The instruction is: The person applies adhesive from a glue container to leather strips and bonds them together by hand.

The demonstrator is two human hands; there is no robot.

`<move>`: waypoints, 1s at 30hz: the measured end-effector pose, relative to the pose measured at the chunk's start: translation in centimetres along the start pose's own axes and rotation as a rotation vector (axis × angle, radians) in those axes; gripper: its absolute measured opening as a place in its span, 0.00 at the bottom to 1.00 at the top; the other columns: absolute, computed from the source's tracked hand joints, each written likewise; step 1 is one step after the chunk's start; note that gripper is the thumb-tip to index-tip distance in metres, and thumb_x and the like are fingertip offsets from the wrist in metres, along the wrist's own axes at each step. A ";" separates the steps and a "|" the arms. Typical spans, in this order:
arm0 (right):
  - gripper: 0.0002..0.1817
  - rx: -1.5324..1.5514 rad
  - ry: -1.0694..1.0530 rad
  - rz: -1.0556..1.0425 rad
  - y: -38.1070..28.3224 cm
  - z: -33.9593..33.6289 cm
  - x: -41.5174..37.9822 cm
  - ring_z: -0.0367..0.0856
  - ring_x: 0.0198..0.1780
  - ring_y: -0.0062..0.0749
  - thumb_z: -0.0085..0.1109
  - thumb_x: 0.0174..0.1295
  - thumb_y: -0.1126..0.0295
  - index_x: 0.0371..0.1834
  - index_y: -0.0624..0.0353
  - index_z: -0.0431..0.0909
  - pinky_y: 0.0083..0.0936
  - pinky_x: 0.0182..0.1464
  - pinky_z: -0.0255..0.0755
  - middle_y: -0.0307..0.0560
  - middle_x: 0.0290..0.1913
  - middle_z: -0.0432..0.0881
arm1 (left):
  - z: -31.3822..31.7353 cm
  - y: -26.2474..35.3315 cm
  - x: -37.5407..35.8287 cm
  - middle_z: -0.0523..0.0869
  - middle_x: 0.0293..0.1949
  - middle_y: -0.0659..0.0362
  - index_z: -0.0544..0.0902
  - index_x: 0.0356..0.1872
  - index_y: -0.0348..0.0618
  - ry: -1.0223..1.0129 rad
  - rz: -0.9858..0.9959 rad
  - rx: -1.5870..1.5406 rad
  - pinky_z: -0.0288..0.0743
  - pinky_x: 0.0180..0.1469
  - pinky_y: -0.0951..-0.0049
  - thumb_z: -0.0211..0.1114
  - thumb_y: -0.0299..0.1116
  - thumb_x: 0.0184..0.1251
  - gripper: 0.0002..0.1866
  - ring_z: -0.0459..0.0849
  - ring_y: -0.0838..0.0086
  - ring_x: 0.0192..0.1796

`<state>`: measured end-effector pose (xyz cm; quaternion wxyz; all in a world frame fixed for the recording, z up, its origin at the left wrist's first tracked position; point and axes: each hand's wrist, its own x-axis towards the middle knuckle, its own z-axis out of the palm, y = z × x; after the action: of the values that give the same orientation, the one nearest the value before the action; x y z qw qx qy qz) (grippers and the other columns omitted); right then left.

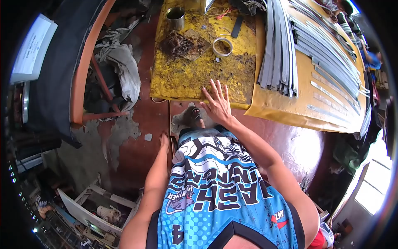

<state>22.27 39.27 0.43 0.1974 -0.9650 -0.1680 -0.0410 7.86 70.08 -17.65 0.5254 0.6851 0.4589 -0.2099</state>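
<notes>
My right hand (217, 101) rests at the front edge of a worktable with a stained yellow cover (186, 85). Its fingers are spread and it holds nothing. Beyond the fingertips lie a pale ring (223, 54) that looks like a tape roll and a small dark flat strip (237, 27). A dark brown crusted mass (182, 45) sits to the left, with a metal can (175, 20) behind it. Low beside my body hangs my left hand (164, 142), away from the tabletop. Its fingers are too small and partly hidden to read.
Long grey strips (275, 45) lie bundled on the tan-covered right side, with more strips (327, 58) farther right. At left, grey cloth (124, 70) hangs by an orange-brown frame (78, 91). A person in blue (373, 59) is at far right.
</notes>
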 end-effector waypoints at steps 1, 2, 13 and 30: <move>0.32 -0.001 -0.013 0.007 0.0 -0.2 -0.1 0.45 0.80 0.60 0.52 0.69 0.46 0.70 0.52 0.71 0.58 0.78 0.34 0.60 0.80 0.50 | 0.1 0.1 0.1 0.83 0.53 0.49 0.78 0.59 0.35 -0.004 0.005 -0.001 0.75 0.51 0.58 0.42 0.60 0.75 0.36 0.82 0.61 0.52; 0.30 0.001 0.008 0.004 -0.2 -0.3 -0.2 0.45 0.80 0.60 0.53 0.69 0.47 0.67 0.53 0.74 0.58 0.78 0.34 0.60 0.80 0.51 | 0.0 2.2 -2.0 0.83 0.47 0.53 0.80 0.53 0.35 -0.024 -0.054 -0.050 0.73 0.49 0.63 0.44 0.54 0.75 0.30 0.80 0.67 0.47; 0.38 -0.121 -0.263 0.061 -1.4 -2.1 8.7 0.41 0.81 0.60 0.43 0.70 0.39 0.38 0.70 0.85 0.59 0.78 0.29 0.65 0.77 0.56 | 0.7 2.2 -0.6 0.81 0.55 0.49 0.77 0.60 0.33 -0.060 -0.154 0.068 0.70 0.59 0.59 0.44 0.63 0.74 0.38 0.78 0.61 0.56; 0.36 -0.173 -0.302 -0.184 -2.4 -3.6 1.6 0.42 0.81 0.59 0.47 0.67 0.36 0.70 0.48 0.71 0.60 0.79 0.32 0.59 0.80 0.50 | 1.9 0.1 1.5 0.78 0.62 0.48 0.74 0.64 0.35 -0.095 -0.144 0.023 0.68 0.62 0.57 0.40 0.62 0.74 0.39 0.77 0.59 0.62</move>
<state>22.88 40.47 4.82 0.0817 -0.9540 -0.2793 0.0721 9.07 69.00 -19.40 0.5220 0.6456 0.4792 -0.2847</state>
